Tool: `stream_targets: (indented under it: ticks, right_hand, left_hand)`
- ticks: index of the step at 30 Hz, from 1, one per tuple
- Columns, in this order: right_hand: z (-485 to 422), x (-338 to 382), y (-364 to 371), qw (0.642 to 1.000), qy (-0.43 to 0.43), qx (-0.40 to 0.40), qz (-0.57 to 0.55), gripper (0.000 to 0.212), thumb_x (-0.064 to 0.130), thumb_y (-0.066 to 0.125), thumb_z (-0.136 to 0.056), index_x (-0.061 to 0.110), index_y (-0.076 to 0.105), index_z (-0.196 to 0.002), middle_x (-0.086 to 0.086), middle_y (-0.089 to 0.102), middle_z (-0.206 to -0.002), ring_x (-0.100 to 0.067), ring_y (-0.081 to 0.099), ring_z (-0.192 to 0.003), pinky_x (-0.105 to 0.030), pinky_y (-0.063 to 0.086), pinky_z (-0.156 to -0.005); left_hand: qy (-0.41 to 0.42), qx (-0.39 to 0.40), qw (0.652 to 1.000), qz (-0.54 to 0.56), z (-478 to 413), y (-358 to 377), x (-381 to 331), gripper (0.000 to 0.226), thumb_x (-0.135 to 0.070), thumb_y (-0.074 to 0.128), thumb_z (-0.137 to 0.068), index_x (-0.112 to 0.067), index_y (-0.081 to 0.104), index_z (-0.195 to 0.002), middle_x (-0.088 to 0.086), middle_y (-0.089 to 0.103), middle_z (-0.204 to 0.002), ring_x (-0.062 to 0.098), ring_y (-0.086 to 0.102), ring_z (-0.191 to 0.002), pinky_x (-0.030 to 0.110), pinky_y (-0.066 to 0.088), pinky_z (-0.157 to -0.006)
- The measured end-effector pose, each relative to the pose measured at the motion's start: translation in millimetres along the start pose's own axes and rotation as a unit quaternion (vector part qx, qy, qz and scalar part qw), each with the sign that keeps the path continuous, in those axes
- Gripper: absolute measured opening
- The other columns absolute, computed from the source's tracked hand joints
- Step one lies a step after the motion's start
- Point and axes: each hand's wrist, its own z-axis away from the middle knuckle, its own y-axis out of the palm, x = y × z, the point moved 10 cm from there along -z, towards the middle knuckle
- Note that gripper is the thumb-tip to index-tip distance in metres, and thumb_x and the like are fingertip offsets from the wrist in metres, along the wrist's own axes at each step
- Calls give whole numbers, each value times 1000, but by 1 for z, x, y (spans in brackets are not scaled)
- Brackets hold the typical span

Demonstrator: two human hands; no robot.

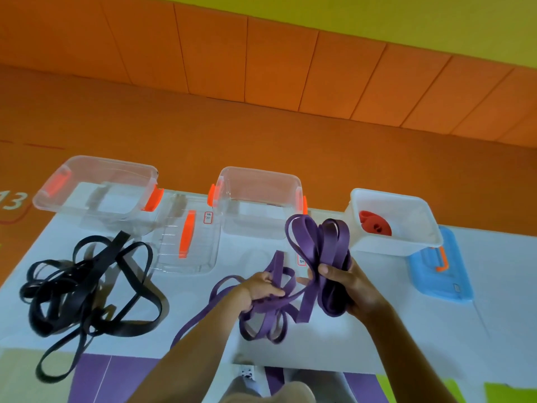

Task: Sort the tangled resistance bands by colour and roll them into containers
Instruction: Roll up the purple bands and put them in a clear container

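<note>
Right hand (347, 282): the fingers are curled round a gathered bundle of purple bands (321, 251), with the thumb across the front. The bundle's loops stand up above the fist, in front of the middle clear container (261, 184).

Left hand (261, 289): the fingers are closed over the loose purple strands (261, 318), just beside the bundle. A strand runs from one hand to the other. Below this hand the purple loops lie tangled on the white table (494, 301). One long strand trails to the near edge and over it.

Black bands (87, 289): a separate tangled heap on the left part of the table, well apart from both hands. One loop hangs past the near edge.

Far edge of the table, left to right:
- Left clear container (96, 175), with orange clips.
- Middle clear container, with the same clips.
- White container (386, 242), holding a rolled red band (374, 226).

Clear lid (200, 257): lies flat with its orange handle up, between the two clear containers.

Blue lid (453, 286): lies flat at the right, its far end hidden behind the white container.
</note>
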Motion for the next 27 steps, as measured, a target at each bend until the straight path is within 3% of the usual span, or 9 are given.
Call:
stream_targets:
  ticks: [2,4,7,11,15,19,22,24,27]
  right_hand:
    - [2,-3,0,1000,10,8,3,50,25,92,-80,11,71,-124,-12,77,-107,-27,76,-98,-42,61,-90]
    - [2,-6,2,1000,17,23,-3,45,20,89,-83,12,72,-123,-12,77,-106,-26,76,-96,-36,61,-84]
    - [-2,-10,3,1000,21,23,1,46,15,87,-84,11,70,-127,-16,76,-110,-30,75,-98,-40,62,-84]
    - [-9,-18,2,1000,12,20,8,41,12,83,-84,8,69,-122,-15,75,-103,-29,74,-92,-52,62,-89]
    - [-16,-24,3,1000,21,9,11,63,17,90,-80,7,63,-136,-26,70,-120,-39,71,-104,-49,59,-91]
    - [-19,-26,9,999,34,22,30,64,26,95,-76,12,67,-132,-23,73,-112,-36,74,-98,-44,61,-86]
    - [-19,-27,9,999,39,13,36,66,27,97,-72,12,68,-130,-26,71,-111,-40,73,-95,-54,61,-91]
    - [-19,-24,11,999,33,16,34,66,26,98,-72,11,68,-129,-26,71,-109,-39,73,-93,-64,57,-98]
    - [-19,-16,16,999,19,26,12,70,25,96,-74,10,64,-135,-23,71,-113,-37,73,-95,-69,52,-103]
  left_hand:
    - [20,-36,999,34,3,-15,-14,25,-11,83,-88,-6,68,-108,16,76,-109,33,74,-99,48,58,-97]
    - [34,-54,996,66,10,-29,-32,37,-11,84,-88,-2,66,-119,21,76,-118,38,74,-108,50,57,-101]
    - [74,0,989,125,28,-44,-62,44,0,75,-92,-8,65,-133,17,78,-122,30,73,-98,46,55,-98]
    - [121,65,976,171,58,-62,-93,44,12,60,-98,-2,63,-139,16,64,-127,35,58,-115,62,45,-117]
    - [135,34,938,318,81,-85,-116,36,14,56,-101,6,60,-136,21,64,-127,37,56,-117,54,59,-100]
    - [115,9,844,525,91,-104,-128,26,10,51,-105,7,61,-128,24,74,-112,32,73,-102,44,63,-90]
    - [110,-20,781,614,93,-118,-128,24,8,51,-106,10,63,-127,25,72,-115,32,73,-99,41,64,-84]
    - [116,-42,763,635,95,-125,-123,25,7,51,-107,9,62,-129,25,70,-117,31,71,-103,41,65,-86]
    - [111,-100,775,614,95,-133,-101,21,7,54,-104,4,62,-123,22,67,-114,30,67,-110,37,68,-76]
